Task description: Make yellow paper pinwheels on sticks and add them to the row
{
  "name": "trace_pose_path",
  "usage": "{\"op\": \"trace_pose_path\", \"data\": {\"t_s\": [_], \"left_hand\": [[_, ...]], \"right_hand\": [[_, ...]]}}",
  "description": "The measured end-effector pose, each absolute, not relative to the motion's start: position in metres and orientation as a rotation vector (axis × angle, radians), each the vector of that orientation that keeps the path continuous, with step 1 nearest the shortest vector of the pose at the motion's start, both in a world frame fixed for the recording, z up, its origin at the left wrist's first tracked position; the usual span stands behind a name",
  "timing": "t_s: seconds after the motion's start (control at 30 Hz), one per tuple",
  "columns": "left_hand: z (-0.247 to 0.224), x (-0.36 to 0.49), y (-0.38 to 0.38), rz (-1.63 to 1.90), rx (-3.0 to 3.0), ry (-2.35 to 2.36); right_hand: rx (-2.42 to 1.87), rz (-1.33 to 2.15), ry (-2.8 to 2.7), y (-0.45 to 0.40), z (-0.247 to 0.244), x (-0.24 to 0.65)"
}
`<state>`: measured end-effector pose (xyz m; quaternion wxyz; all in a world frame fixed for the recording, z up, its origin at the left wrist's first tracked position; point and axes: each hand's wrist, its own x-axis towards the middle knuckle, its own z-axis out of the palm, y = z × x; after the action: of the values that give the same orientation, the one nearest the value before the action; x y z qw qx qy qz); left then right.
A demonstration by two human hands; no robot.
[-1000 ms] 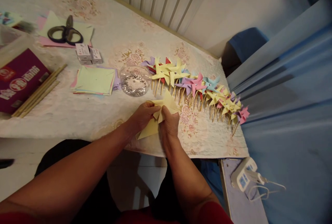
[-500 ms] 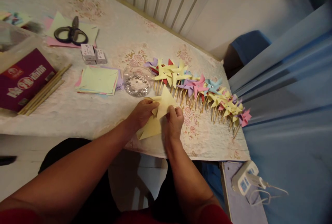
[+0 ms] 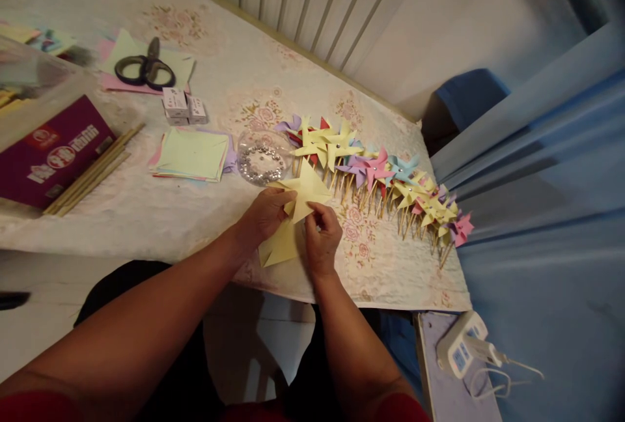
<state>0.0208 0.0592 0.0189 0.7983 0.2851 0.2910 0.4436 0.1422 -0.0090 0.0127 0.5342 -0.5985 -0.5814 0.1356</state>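
Observation:
A cut sheet of yellow paper is held up over the table's front edge. My left hand pinches its left side between thumb and fingers. At its lower right, my right hand has its thumb and index finger closed at a paper edge. Below them another yellow paper piece lies on the table, partly covered by the hands. Just beyond my left hand sits a clear round dish of small shiny metal pieces.
Several finished paper pinwheels lie in a row to the right. Leftward are a paper stack, small boxes, scissors on paper, thin sticks and a purple box. A power strip sits lower right.
My right hand has slid slightly down and left along the yellow paper, its fingers curling closer together. The left hand keeps its pinch. The whole view has shifted a little.

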Motion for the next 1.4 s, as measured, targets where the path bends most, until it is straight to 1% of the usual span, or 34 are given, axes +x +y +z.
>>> {"op": "trace_pose_path", "data": {"t_s": [0.23,0.4,0.87,1.1,1.4], "left_hand": [[0.016,0.023,0.056,0.950,0.623,0.594],[0.012,0.026,0.054,0.933,0.675,0.591],[0.015,0.026,0.051,0.890,0.680,0.689],[0.008,0.028,0.051,0.904,0.712,0.627],[0.011,0.029,0.051,0.904,0.688,0.668]], "right_hand": [[-1.437,0.636,-1.131,-0.005,0.015,0.137],[-1.437,0.722,-1.025,-0.003,0.024,0.131],[-1.522,0.864,-0.903,0.001,0.023,0.133],[-1.490,0.854,-0.911,0.001,0.025,0.135],[-1.527,0.827,-0.924,0.001,0.026,0.135]]}}
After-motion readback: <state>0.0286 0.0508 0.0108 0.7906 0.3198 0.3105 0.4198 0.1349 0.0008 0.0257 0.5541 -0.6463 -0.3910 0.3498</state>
